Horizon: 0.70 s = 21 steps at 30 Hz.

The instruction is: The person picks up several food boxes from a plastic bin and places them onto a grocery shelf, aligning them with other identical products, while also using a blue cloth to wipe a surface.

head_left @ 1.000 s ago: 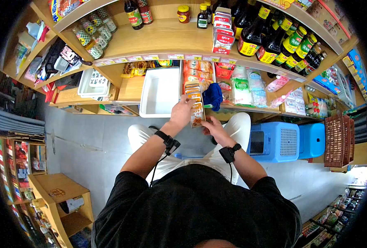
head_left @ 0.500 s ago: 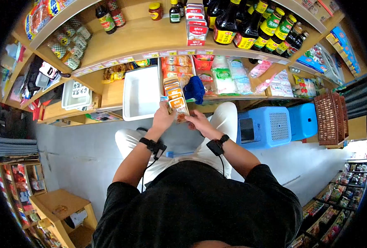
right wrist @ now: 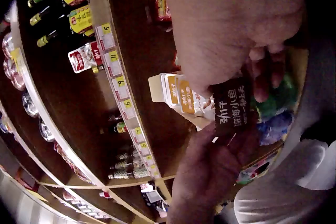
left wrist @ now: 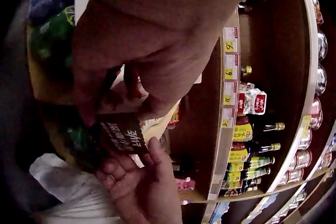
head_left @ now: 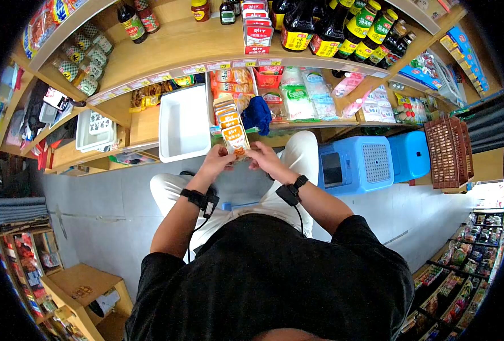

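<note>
Both hands are at the near end of a narrow display box [head_left: 233, 136] of orange-and-white snack packets, which tilts toward the person. My left hand [head_left: 216, 161] pinches the near left corner. On the right corner, my right hand [head_left: 265, 159] grips with the thumb and curled fingers. The box's dark front panel [right wrist: 231, 106] with white lettering shows between the hands in the right wrist view. Packets stand in a row inside the box. A crumpled blue cloth [head_left: 257, 115] lies right beside the box.
A white plastic bin [head_left: 185, 128] stands left of the box on the lower shelf. Orange-wrapped packs [head_left: 232, 81] sit behind it, bagged goods [head_left: 302, 102] to the right. Sauce bottles [head_left: 297, 31] fill the shelf above. Blue plastic stools [head_left: 357, 165] stand on the floor at right.
My left hand has moved down from over the packets to the box's near left corner. The right hand stays by the near right end. The head view has shifted, so the shelves appear further left.
</note>
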{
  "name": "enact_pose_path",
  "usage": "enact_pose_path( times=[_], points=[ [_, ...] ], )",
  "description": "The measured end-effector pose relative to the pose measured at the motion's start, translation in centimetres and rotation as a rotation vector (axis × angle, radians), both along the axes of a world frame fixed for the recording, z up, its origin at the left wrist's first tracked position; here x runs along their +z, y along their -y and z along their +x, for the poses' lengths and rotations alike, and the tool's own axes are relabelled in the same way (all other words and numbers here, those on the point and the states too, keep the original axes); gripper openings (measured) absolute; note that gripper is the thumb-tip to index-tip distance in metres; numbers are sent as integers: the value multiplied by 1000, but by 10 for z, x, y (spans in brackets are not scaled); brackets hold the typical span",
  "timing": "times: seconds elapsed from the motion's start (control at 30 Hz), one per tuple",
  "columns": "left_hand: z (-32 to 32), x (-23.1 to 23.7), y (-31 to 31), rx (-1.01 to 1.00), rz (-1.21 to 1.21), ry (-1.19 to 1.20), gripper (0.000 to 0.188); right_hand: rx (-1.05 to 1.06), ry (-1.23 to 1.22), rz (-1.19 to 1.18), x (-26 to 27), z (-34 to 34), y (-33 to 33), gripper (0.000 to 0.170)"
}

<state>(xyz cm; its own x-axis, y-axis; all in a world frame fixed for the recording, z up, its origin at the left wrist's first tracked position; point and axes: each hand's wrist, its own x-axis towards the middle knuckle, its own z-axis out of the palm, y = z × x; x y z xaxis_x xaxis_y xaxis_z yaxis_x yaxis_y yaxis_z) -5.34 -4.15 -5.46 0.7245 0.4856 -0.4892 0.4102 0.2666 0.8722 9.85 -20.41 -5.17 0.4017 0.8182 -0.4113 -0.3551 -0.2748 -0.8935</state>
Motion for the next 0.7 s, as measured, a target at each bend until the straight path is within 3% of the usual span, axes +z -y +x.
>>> enact_pose_path(
  times=[0.07, 0.17, 0.2, 0.23, 0.3, 0.37, 0.57, 0.63, 0.7],
  points=[
    [-3, -3, 2, 19, -72, 45, 41, 28, 110, 23, -3, -2, 3, 51],
    [-11, 32, 15, 67, -29, 87, 43, 86, 276, 52, -2, -3, 3, 56],
    [-15, 38, 18, 82, -6, 85, 56, 112, 329, 46, -1, -3, 3, 60],
    [-19, 48, 20, 79, -1, 92, 56, 109, 336, 51, -4, -5, 4, 60],
    [-28, 68, 23, 12, 63, 139, 68, 118, 372, 249, -9, -7, 6, 65],
    [-34, 81, 22, -11, 59, 178, 76, 133, 383, 278, 24, -8, 7, 68],
    [-35, 137, -9, 36, 200, 367, 73, 134, 461, 425, 119, -5, -27, 66],
    [-28, 165, -21, 84, 255, 421, 64, 116, 570, 526, 143, 5, -47, 63],
    [-15, 171, -47, 138, 270, 487, 73, 79, 583, 536, 163, 12, -70, 58]
  ],
)
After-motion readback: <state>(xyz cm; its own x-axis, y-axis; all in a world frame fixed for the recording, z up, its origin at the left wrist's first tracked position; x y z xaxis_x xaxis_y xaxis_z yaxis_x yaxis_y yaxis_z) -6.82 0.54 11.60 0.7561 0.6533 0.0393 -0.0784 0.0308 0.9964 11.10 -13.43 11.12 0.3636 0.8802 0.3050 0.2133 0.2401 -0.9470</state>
